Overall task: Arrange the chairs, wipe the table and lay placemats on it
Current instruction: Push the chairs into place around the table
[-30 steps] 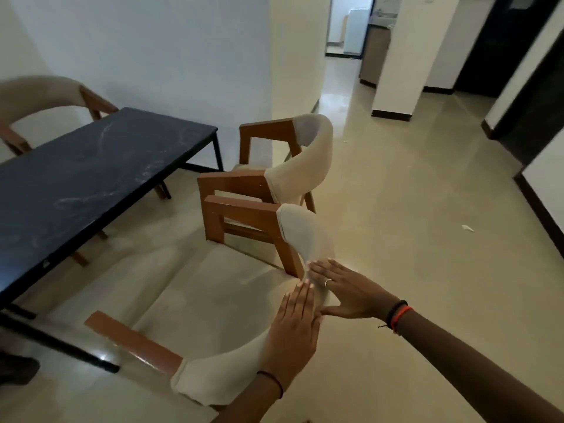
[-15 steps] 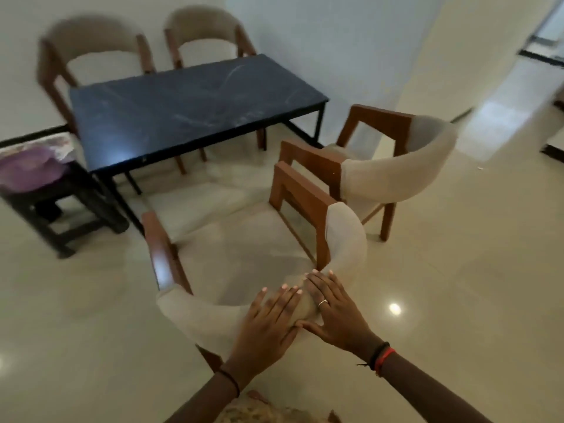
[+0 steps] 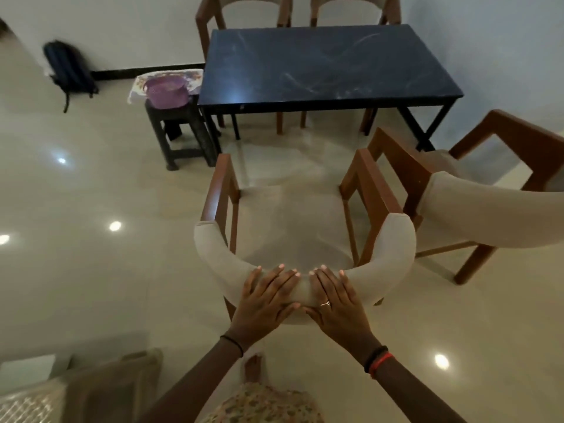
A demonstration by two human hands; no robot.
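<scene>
— Where are the hands?

— Both lie on the padded backrest of the near chair (image 3: 293,227), dead ahead at 12 o'clock. The left hand (image 3: 268,303) and right hand (image 3: 335,303) sit side by side, thumbs almost touching.

— Gripping it?

— No. The fingers (image 3: 276,277) are straight and slightly spread, laid flat over the curve of the cushion with the tips reaching its top edge. They curl round nothing. The right hand wears a ring, and there are bands on both wrists.

— And the chair against the table?

— It faces the dark marbled tabletop (image 3: 323,62), which lies farther out at 12 o'clock. Open floor (image 3: 91,270) shows between the seat front and the table's legs, so they are apart.

— The other chairs?

— A second chair (image 3: 476,209) stands at 2 o'clock, its armrest just beside the near chair's right arm and turned at an angle. Two far chairs (image 3: 244,4) are tucked in at the table's far side.

— Anything else?

— At 11 o'clock a dark stool (image 3: 183,132) stands beside the table's left end, bearing a patterned cloth (image 3: 137,87) and a purple basket (image 3: 166,90). A backpack (image 3: 68,67) leans on the wall at 10 o'clock.
</scene>
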